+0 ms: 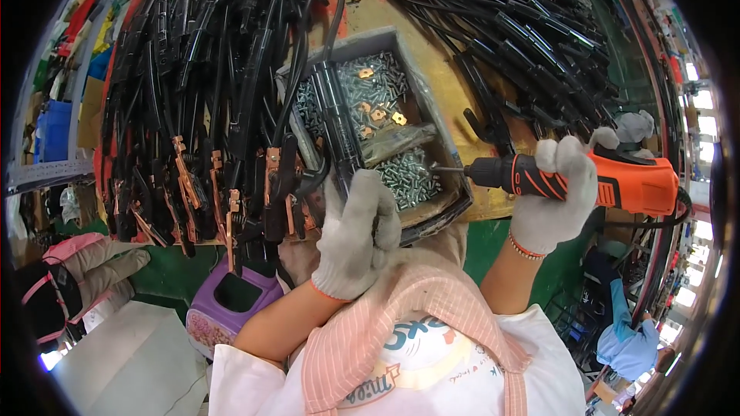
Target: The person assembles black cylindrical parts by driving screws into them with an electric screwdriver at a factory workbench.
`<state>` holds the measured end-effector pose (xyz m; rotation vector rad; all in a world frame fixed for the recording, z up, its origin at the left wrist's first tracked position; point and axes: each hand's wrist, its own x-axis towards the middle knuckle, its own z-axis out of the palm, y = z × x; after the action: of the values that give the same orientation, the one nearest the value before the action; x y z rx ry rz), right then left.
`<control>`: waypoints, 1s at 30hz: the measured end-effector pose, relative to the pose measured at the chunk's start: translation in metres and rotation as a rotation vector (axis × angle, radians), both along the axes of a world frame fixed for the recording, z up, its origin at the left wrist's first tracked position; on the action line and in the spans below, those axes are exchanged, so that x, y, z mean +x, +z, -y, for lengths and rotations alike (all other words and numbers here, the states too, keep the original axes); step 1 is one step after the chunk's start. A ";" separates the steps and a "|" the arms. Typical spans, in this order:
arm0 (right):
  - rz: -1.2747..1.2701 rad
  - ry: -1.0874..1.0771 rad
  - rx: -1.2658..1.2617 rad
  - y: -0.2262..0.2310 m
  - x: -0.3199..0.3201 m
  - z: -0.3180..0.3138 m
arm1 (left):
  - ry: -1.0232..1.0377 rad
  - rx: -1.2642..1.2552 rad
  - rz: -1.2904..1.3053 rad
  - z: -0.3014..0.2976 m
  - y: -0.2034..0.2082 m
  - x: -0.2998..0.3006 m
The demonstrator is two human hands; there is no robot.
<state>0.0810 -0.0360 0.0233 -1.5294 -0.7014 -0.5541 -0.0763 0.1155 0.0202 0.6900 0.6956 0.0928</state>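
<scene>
My left hand [356,235], in a white knit glove, is closed round the lower end of a black welding electrode holder [334,104]. The holder lies across a grey parts box [425,100], and a black cable runs up from its far end. In my gloved right hand [556,196] is an orange and black electric screwdriver [640,183], gripped round its dark front body. Its thin bit points left, with the tip over the near compartment of the box. Silver screws [408,179] fill that compartment. More screws and several copper-coloured plates [378,115] lie in the far one.
Many black electrode holders with copper jaws [187,177] hang over the table edge at left. Another heap of black handles and cables [532,54] covers the table's right side. A purple bin [231,300] stands below at left. Other people [628,347] are in the background.
</scene>
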 end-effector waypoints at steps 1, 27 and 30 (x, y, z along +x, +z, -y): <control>-0.169 0.250 0.250 0.005 0.002 0.005 | 0.027 -0.054 -0.073 0.002 0.000 0.000; -0.883 0.631 1.113 0.030 -0.022 -0.030 | 0.070 -0.047 -0.208 -0.001 0.008 0.003; -0.837 0.648 1.106 0.032 -0.029 -0.036 | 0.028 -0.047 -0.182 -0.004 0.008 0.001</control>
<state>0.0524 0.0005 0.0555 -0.3370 -0.1137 0.2233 -0.0749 0.1191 0.0283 0.6489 0.8796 0.0389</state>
